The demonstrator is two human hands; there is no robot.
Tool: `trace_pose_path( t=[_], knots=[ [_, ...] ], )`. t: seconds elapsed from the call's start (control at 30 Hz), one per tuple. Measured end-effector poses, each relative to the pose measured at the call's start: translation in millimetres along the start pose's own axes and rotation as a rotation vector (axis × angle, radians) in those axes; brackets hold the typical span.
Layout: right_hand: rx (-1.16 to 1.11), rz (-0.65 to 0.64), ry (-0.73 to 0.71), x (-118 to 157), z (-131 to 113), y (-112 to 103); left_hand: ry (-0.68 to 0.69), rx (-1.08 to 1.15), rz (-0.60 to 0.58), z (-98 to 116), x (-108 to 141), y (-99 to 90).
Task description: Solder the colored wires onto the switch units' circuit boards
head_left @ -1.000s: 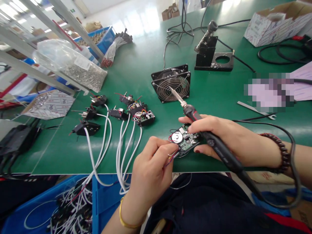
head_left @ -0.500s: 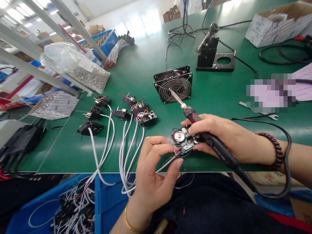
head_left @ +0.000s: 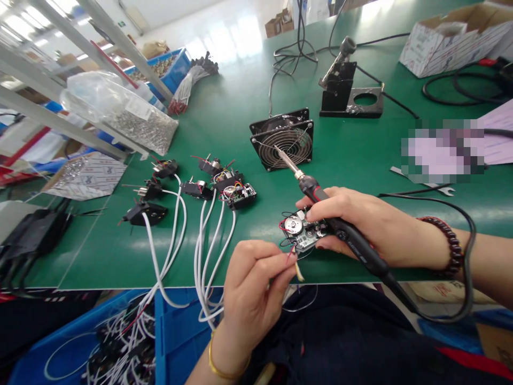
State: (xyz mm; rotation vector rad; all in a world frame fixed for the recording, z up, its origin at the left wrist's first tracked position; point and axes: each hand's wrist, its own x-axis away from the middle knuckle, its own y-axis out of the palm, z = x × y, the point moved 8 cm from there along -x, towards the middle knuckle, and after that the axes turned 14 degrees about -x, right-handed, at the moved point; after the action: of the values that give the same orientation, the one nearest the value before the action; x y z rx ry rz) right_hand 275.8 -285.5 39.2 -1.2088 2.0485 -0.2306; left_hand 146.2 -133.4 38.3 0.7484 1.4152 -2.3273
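A small circuit board (head_left: 301, 231) is being held just above the near edge of the green desk (head_left: 120, 256), its edges clamped in the closed grip of the right hand (head_left: 372, 227). A soldering iron (head_left: 352, 240) is being gripped in that same hand, its tip being kept clear of the board, pointing toward a wire-guarded fan (head_left: 281, 140). Thin coloured wires (head_left: 291, 258) are being pinched in the left hand's (head_left: 252, 297) closed grip beside the board, while white-cabled assemblies (head_left: 228, 184) are being kept out of the way on the desk.

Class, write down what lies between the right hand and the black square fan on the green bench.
In the head view, the soldering iron's metal shaft and tip lie there, reaching from the right hand toward the black square fan.
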Motion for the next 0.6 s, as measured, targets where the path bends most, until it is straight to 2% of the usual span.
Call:
trace_pose_path(
  t=[0.1,0.27,0.33,0.4,0.6],
  knots=[
    [0.008,0.010,-0.016,0,-1,-1,0.013,0.007,-0.025,0,-5,0.6],
    [0.022,0.009,-0.023,0,-1,-1,-0.144,0.266,0.038,-11,-15,11.2],
    [0.022,0.008,-0.021,0,-1,-1,-0.166,0.325,0.039,-13,-19,15.4],
    [0.008,0.004,-0.021,-1,0,-2,-0.134,0.270,0.020,-12,-24,14.9],
    [-0.016,-0.005,-0.021,-2,2,-4,0.101,-0.176,-0.064,-4,-33,3.9]
  ],
)
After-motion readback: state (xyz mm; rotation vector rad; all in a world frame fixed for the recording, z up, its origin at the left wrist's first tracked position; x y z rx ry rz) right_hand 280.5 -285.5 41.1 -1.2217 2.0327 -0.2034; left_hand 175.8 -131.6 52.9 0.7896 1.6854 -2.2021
